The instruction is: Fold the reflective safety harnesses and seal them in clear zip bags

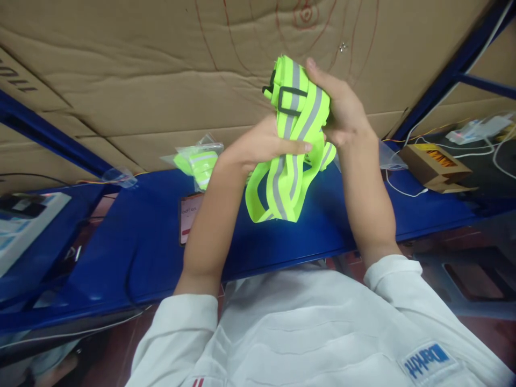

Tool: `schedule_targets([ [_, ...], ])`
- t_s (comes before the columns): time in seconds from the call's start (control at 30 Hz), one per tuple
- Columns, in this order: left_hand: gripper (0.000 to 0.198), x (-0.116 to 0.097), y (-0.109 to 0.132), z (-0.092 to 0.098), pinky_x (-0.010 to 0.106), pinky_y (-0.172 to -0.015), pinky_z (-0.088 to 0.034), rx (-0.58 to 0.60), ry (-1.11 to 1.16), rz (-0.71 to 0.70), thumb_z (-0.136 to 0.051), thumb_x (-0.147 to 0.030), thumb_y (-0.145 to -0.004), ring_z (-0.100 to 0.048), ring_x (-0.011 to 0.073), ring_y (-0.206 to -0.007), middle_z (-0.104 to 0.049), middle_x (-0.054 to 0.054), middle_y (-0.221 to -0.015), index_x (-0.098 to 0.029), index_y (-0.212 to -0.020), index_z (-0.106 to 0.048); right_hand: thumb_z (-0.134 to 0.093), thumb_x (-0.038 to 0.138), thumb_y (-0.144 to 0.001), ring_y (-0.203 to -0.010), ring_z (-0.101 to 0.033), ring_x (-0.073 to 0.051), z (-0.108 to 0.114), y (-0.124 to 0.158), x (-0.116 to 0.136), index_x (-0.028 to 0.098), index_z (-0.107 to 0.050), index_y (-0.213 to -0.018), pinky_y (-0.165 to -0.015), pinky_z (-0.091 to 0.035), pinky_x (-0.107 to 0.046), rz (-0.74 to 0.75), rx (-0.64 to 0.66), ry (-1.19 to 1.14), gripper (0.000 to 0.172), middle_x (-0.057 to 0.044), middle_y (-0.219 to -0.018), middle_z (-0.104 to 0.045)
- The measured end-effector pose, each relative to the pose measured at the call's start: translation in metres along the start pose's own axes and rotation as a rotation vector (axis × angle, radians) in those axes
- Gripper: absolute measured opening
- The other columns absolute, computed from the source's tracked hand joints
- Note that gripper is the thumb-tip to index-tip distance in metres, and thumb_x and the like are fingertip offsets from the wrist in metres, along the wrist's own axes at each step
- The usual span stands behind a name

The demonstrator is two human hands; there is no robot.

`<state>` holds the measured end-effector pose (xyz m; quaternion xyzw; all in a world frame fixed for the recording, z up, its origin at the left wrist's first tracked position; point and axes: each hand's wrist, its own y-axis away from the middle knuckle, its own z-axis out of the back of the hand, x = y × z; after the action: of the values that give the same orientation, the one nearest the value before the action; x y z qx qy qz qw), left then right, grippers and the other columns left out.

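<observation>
A neon yellow-green reflective strap (282, 183) with grey stripes and a black slide buckle hangs in loops between my two hands above the blue table. My left hand (270, 141) is closed round its middle, the thumb lying across the front of the bands. Higher up, my right hand (342, 107) grips the bunched upper part from the right side, thumb at the top edge; its other fingers are mostly hidden behind the strap. Beyond my left forearm, a clear plastic bag (203, 164) with more yellow-green strap material lies on the table.
A phone (189, 217) lies on the blue table (161, 269), partly behind my left forearm. At right stand an open cardboard box (437, 164) and white cables. A cardboard wall (141, 80) rises behind, framed by blue metal posts. A white box (28, 231) sits far left.
</observation>
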<state>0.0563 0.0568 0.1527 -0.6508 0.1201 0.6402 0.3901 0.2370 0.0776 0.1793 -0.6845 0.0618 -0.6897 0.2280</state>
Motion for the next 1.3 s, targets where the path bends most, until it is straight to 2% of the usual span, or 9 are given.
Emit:
schedule_targets([
  [0.17,0.048,0.012,-0.008,-0.005,0.05,-0.11,-0.062,-0.003,0.16,0.077,-0.103,-0.037,-0.069,-0.078,0.0349,-0.118,-0.082,0.006,-0.11,-0.017,-0.106,-0.08,-0.085,0.07,-0.07,-0.106,-0.073,-0.028,-0.004,0.01,0.007,0.039,-0.065,-0.092,-0.079,-0.06,-0.044,0.194,-0.226,0.024,0.043,0.001,-0.109,-0.08],
  [0.27,0.041,0.01,-0.006,-0.009,0.05,-0.113,-0.061,0.049,0.198,0.109,-0.101,-0.041,-0.072,-0.078,0.035,-0.12,-0.082,0.006,-0.101,-0.017,-0.099,-0.08,-0.088,0.066,-0.076,-0.101,-0.073,-0.028,-0.003,0.016,0.011,0.038,-0.066,-0.091,-0.08,-0.06,-0.043,0.186,-0.172,0.01,0.039,0.0,-0.106,-0.078],
  [0.43,0.045,0.001,0.003,0.0,0.048,-0.118,-0.058,-0.026,0.031,0.088,-0.104,-0.039,-0.069,-0.073,0.0381,-0.13,-0.083,0.008,-0.103,-0.02,-0.104,-0.08,-0.083,0.055,-0.082,-0.091,-0.07,-0.025,0.002,0.017,0.006,0.031,-0.067,-0.093,-0.082,-0.059,-0.04,0.201,-0.194,0.158,0.031,-0.002,-0.1,-0.075],
  [0.53,0.05,0.001,0.004,0.01,0.048,-0.117,-0.057,-0.036,-0.051,0.107,-0.103,-0.034,-0.066,-0.072,0.0405,-0.132,-0.082,0.008,-0.11,-0.019,-0.109,-0.08,-0.073,0.048,-0.096,-0.104,-0.071,-0.024,0.005,0.022,0.01,0.028,-0.072,-0.102,-0.096,-0.06,-0.039,0.29,-0.147,0.417,0.021,-0.002,-0.114,-0.079],
  [0.6,0.048,0.002,0.005,0.015,0.047,-0.115,-0.058,-0.041,-0.079,0.108,-0.101,-0.032,-0.067,-0.072,0.0398,-0.13,-0.081,0.008,-0.11,-0.018,-0.108,-0.08,-0.062,0.051,-0.105,-0.11,-0.072,-0.027,0.005,0.028,0.016,0.027,-0.076,-0.109,-0.104,-0.059,-0.044,0.344,-0.026,0.556,0.027,-0.003,-0.119,-0.08],
  [0.73,0.044,-0.005,0.007,0.022,0.049,-0.111,-0.058,-0.014,-0.166,0.042,-0.099,-0.032,-0.068,-0.072,0.0377,-0.122,-0.079,0.009,-0.111,-0.015,-0.104,-0.08,-0.077,0.062,-0.094,-0.139,-0.065,-0.035,0.002,0.035,0.023,0.031,-0.075,-0.134,-0.126,-0.046,-0.052,0.367,0.279,0.688,0.05,-0.001,-0.151,-0.072],
  [0.83,0.053,-0.011,0.01,0.023,0.053,-0.11,-0.059,0.004,-0.172,0.035,-0.105,-0.032,-0.063,-0.073,0.0394,-0.119,-0.077,0.011,-0.11,-0.014,-0.107,-0.08,-0.093,0.054,-0.078,-0.146,-0.059,-0.034,-0.003,0.034,0.024,0.044,-0.075,-0.131,-0.13,-0.044,-0.05,0.294,0.223,0.632,0.057,0.008,-0.152,-0.07],
  [1.1,0.055,-0.013,0.014,0.016,0.054,-0.11,-0.064,0.109,0.059,0.144,-0.096,-0.062,-0.082,-0.077,0.0387,-0.121,-0.081,0.01,-0.108,-0.019,-0.113,-0.082,-0.089,0.045,-0.086,-0.143,-0.061,-0.031,0.016,0.04,0.035,0.042,-0.074,-0.128,-0.129,-0.044,-0.046,0.387,0.136,0.605,0.044,0.005,-0.147,-0.072],
  [1.3,0.032,-0.012,0.013,0.026,0.053,-0.114,-0.06,-0.068,-0.156,0.16,-0.094,-0.038,-0.087,-0.073,0.042,-0.126,-0.078,0.01,-0.103,-0.012,-0.103,-0.083,-0.089,0.052,-0.089,-0.141,-0.062,-0.031,0.041,0.038,0.033,0.036,-0.073,-0.139,-0.128,-0.044,-0.045,0.395,0.248,0.677,0.055,0.002,-0.151,-0.07],
])
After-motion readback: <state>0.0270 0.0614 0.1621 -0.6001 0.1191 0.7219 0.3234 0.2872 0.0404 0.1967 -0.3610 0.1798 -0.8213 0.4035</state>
